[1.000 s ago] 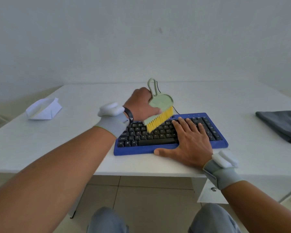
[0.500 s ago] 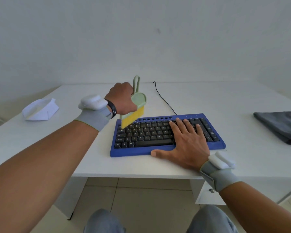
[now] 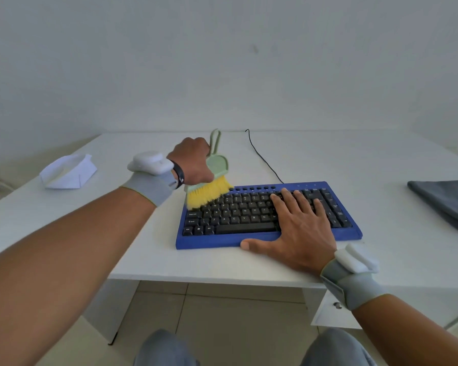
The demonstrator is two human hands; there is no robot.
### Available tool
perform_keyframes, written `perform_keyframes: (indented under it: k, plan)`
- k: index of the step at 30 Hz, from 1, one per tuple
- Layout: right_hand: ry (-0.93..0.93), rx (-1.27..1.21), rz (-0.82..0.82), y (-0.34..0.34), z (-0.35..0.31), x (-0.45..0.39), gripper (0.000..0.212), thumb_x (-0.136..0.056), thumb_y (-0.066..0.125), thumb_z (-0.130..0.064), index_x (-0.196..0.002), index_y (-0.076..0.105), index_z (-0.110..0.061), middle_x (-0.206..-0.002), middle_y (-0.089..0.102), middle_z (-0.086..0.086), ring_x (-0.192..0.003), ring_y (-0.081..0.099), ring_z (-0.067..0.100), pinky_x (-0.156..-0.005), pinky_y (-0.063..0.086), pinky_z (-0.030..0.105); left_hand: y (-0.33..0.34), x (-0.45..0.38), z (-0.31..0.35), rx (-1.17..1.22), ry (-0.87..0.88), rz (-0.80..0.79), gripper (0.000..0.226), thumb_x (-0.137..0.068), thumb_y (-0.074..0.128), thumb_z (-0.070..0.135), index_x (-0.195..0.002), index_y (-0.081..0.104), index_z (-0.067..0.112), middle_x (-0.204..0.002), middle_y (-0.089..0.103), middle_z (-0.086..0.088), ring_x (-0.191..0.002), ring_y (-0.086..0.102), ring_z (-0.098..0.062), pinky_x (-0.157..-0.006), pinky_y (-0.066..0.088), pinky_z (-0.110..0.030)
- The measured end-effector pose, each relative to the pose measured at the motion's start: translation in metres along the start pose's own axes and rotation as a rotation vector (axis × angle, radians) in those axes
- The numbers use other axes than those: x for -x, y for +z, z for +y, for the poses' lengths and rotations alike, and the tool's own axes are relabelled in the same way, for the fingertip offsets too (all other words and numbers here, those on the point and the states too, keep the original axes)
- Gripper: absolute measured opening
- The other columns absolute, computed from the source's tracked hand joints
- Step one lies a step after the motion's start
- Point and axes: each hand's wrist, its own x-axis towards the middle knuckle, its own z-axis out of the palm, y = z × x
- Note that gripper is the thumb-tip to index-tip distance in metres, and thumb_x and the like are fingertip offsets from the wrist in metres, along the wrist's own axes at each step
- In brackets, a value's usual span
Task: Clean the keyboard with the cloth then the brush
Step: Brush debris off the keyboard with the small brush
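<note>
Green brush [image 3: 215, 169] is gripped by left hand [image 3: 191, 161], yellow bristles touching keyboard [image 3: 265, 240] top-left corner. Keyboard is pressed by flat, spread right hand [image 3: 296, 233].

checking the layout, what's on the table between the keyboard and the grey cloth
Nothing: the head view shows bare table between keyboard and grey cloth.
</note>
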Motion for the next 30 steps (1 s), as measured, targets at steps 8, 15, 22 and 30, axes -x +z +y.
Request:
perform_keyframes:
  k: [8, 15, 22, 30]
  plan:
    - [0.010, 0.007, 0.001, -0.002, 0.000, 0.002, 0.134, -0.047, 0.010, -0.107, -0.154, 0.015, -0.025, -0.163, 0.006, -0.002, -0.150, 0.004, 0.021, -0.120, 0.004, 0.054, 0.003, -0.009, 0.035, 0.292, 0.202, 0.019, 0.039, -0.075, 0.084, 0.035, -0.083, 0.068, 0.000, -0.073, 0.064, -0.005, -0.066, 0.061, -0.020, -0.055, 0.046, -0.027]
    - [-0.001, 0.000, 0.002, -0.001, 0.000, 0.001, 0.134, -0.047, 0.009, -0.107, -0.154, 0.015, -0.025, -0.163, 0.007, -0.001, -0.150, 0.005, 0.022, -0.120, 0.005, 0.053, 0.017, -0.007, 0.019, 0.246, 0.225, -0.166, 0.039, -0.080, 0.080, 0.034, -0.107, 0.068, 0.008, -0.086, 0.064, 0.005, -0.081, 0.065, -0.017, -0.058, 0.044, -0.014]
    - [-0.002, 0.006, -0.004, -0.001, 0.000, 0.001, 0.134, -0.048, 0.009, -0.106, -0.155, 0.013, -0.024, -0.164, 0.004, 0.000, -0.150, 0.003, 0.022, -0.120, 0.004, 0.054, -0.023, -0.015, -0.001, 0.092, 0.138, -0.224, 0.039, -0.075, 0.083, 0.039, -0.091, 0.065, 0.009, -0.088, 0.068, -0.004, -0.078, 0.065, -0.021, -0.068, 0.053, -0.032]
    - [-0.010, -0.048, 0.044, -0.003, -0.001, 0.004, 0.126, -0.050, 0.020, -0.106, -0.146, 0.024, -0.023, -0.161, 0.019, 0.001, -0.149, 0.011, 0.022, -0.119, 0.010, 0.054, 0.005, -0.023, 0.030, 0.205, 0.201, -0.242, 0.038, -0.076, 0.082, 0.037, -0.092, 0.066, 0.008, -0.086, 0.069, -0.004, -0.079, 0.066, -0.023, -0.071, 0.052, -0.034]
